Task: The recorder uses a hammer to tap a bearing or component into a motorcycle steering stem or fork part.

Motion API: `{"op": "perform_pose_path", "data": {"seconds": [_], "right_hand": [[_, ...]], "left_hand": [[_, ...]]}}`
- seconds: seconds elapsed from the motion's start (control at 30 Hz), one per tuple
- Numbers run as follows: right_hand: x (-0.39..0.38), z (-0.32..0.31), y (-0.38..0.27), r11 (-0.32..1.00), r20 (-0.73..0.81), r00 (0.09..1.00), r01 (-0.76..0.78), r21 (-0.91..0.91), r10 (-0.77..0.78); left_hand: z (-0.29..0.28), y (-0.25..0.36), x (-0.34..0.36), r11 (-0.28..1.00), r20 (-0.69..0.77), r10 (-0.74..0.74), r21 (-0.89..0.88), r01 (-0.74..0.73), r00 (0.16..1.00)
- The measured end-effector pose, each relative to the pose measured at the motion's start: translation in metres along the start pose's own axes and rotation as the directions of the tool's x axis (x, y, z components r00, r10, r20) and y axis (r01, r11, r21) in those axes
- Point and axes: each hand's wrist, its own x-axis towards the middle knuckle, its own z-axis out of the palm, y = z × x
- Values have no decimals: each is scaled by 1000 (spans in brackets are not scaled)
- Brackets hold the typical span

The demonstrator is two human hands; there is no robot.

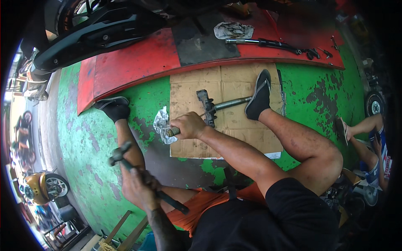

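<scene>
My left hand (pixel 144 184) is closed round the dark handle of a hammer (pixel 120 154), its head raised over my left leg. My right hand (pixel 189 124) grips a metal rod (pixel 172 131), whose thick round end sticks out on the left. A thin part seems to run from my fist toward a motorcycle steering stem (pixel 206 109), though the fingers hide most of the rod. The stem's dark clamp stands on edge on a flattened cardboard sheet (pixel 238 134). Its steel tube points right, and its end meets the sandal on my right foot (pixel 258 98).
A crumpled, stained paper (pixel 161 125) lies beside the cardboard. Ahead stands a low red platform (pixel 130 67) carrying a motorcycle (pixel 104 37), a long-handled wrench (pixel 264 43) and a stained rag (pixel 233 30). Another person's legs (pixel 362 144) show at right. A yellow motorcycle (pixel 37 188) stands left.
</scene>
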Motion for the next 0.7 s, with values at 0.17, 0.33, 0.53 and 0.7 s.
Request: {"op": "perform_pose_path", "data": {"seconds": [0.17,0.33,0.53,0.7], "right_hand": [[-13,-19,-30,994,237,966,-109,28,100],[-80,-17,22,887,429,903,175,-428,29],[-116,-34,64,658,505,838,500,-563,-205],[-98,-20,60,594,544,802,570,-568,-249]], "left_hand": [[-36,24,31,988,-48,139,-57,-142,989],[-9,-36,68,935,161,-169,337,107,972],[64,-213,139,676,320,-236,733,-81,917],[48,-193,142,788,290,-455,573,228,842]]}}
